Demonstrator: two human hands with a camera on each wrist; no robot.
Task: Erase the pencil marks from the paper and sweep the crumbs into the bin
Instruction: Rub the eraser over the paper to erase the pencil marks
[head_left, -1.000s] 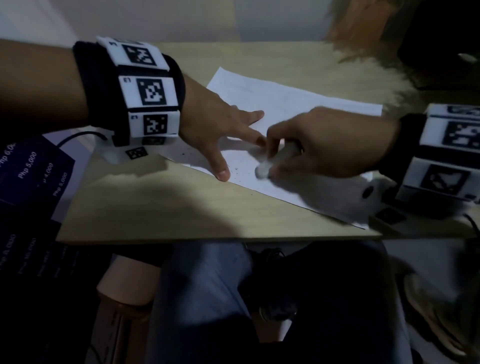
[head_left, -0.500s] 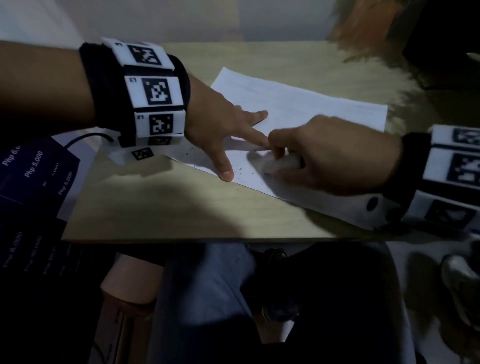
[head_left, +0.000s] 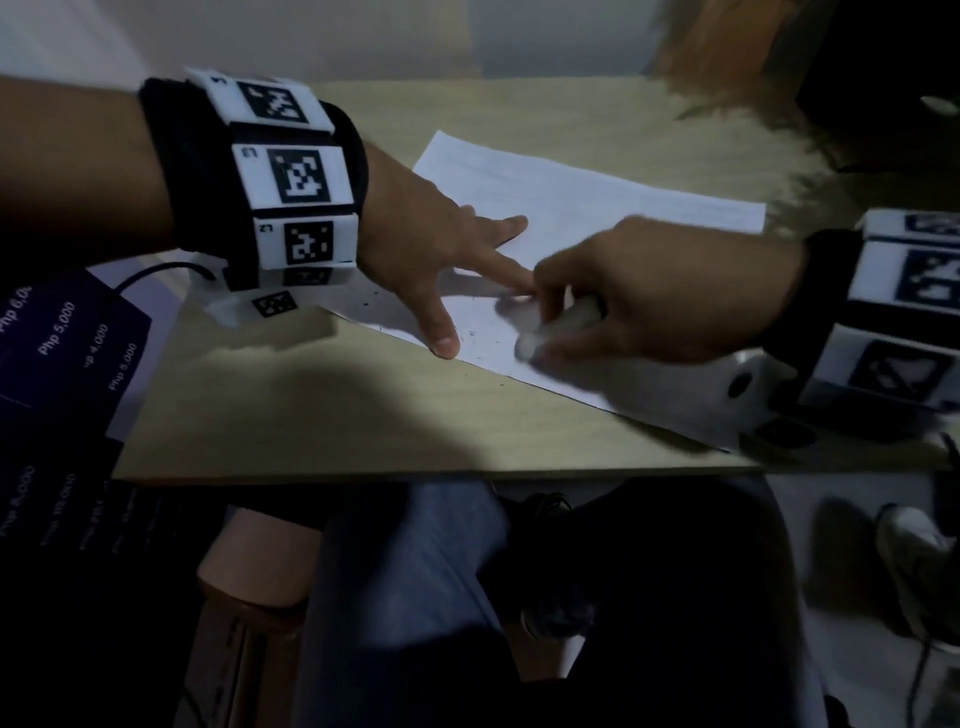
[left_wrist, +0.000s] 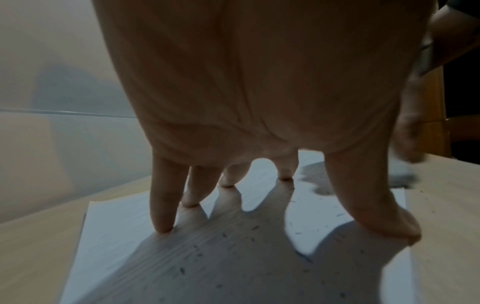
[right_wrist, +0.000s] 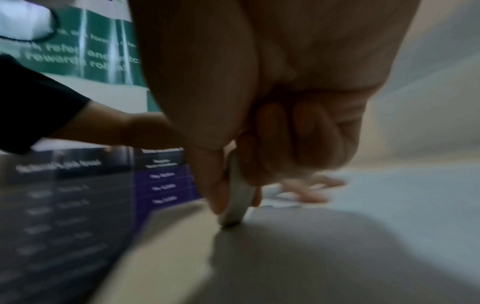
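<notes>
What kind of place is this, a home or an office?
Probably a small office or sales desk, though I can't be sure: a light wooden table, a white paper sheet, and a dark purple price list in pesos.

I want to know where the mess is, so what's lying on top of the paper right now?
On the paper: the left hand pressing with spread fingers, dark crumbs scattered around it, and the eraser in the right hand. Anything under either hand is hidden.

Head view high, looking down — wrist views low, close; all share paper (head_left: 571, 208).
</notes>
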